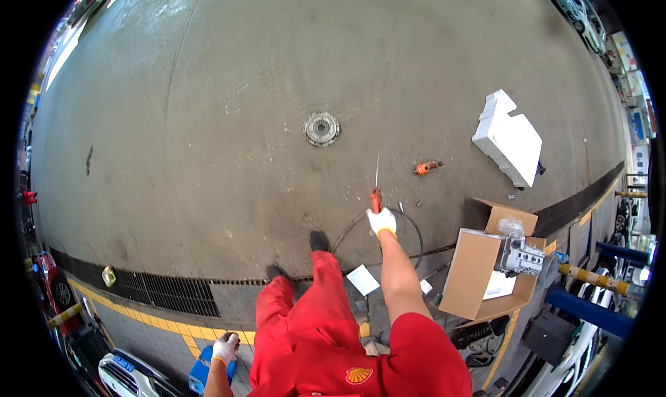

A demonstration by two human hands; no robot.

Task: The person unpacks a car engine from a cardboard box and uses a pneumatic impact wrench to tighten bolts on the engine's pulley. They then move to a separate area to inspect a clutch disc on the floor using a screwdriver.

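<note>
In my right hand (382, 222), gloved in white, is a red air blow gun (376, 200) with a long thin nozzle aimed away over the floor. A dark air hose (420, 241) loops on the ground around that hand. Farther off, slightly left of the nozzle tip, a round metal clutch pressure plate (322, 129) lies flat on the concrete, untouched. My left hand (225, 347), also in a white glove, hangs low at my left side above a blue box (202, 370). Its fingers are curled; a small dark patch shows at them, too small to name.
An orange power tool (428, 168) lies right of the nozzle. White foam packaging (510, 140) and an open cardboard box (468, 275) with a metal engine part (520, 257) stand at right. A drain grate (173, 294) crosses near my feet; white paper (363, 280) lies beside it.
</note>
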